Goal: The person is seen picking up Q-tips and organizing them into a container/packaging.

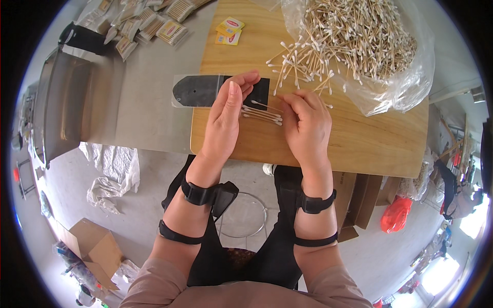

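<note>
My left hand (226, 108) stands on edge over the wooden board, fingers straight and held up, thumb raised; it grips nothing. Against its palm side lies a small row of cotton swabs (263, 117), their white tips roughly lined up. My right hand (309, 118) is closed in a pinch to the right of the row. One slanting cotton swab (268, 106) reaches its fingertips. Under and behind the left hand lies a flat black piece (197, 91) with a rounded end and a small hole, in a clear plastic sleeve. The left hand hides its middle.
A large heap of cotton swabs (359, 36) spills from a clear plastic bag (411, 95) at the back right. Two small yellow packets (230, 31) lie at the back of the wooden board (370, 149). Packed swab bags (172, 32) pile up on the grey table (154, 92) at far left.
</note>
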The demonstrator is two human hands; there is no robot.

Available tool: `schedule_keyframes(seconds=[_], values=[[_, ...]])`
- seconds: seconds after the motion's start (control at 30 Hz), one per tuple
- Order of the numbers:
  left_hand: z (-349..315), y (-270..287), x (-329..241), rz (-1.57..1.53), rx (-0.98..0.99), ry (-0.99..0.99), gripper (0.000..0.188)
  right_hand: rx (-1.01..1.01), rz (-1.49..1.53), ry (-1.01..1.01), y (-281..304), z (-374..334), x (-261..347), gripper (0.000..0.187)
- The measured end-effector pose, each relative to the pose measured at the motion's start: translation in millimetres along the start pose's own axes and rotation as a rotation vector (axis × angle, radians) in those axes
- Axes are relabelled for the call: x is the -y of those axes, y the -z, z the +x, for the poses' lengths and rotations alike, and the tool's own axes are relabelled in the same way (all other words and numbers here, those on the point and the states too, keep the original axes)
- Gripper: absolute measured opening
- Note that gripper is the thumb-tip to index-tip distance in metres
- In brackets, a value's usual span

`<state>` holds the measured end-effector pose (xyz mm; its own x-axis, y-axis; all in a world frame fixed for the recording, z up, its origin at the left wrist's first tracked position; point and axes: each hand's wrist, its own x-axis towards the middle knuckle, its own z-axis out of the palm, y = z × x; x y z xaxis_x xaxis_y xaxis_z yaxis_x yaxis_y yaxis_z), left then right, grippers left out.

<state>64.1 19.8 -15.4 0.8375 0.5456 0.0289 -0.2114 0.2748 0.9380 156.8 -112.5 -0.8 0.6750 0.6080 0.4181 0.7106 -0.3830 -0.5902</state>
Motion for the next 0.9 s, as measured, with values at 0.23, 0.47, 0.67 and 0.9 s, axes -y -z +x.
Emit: schedule_keyframes(seconds=[0.23,0.47,0.67,0.9], values=[[-1.8,-0.2,1.5,-0.008,0.020,0.004,0.051,0.017,-0.112,0.083,-8.2,8.6,7.4,0.012],[-3.6,-6.2,0.2,0.144,0.053,-0.056,0.046,0.002,-0.147,-0.017,-7.3,6.1,-1.6,0.010],[-1.9,-1.1,6.2,0.113,0.008,-0.114,0.045,-0.033,-0.206,-0.047,-10.3,8.4,-0.3,0.009],[-2.3,0.2,9.4,0.203,-0.007,-0.167,0.044,0.082,-0.069,-0.017,7.3,7.5,-3.6,0.012]])
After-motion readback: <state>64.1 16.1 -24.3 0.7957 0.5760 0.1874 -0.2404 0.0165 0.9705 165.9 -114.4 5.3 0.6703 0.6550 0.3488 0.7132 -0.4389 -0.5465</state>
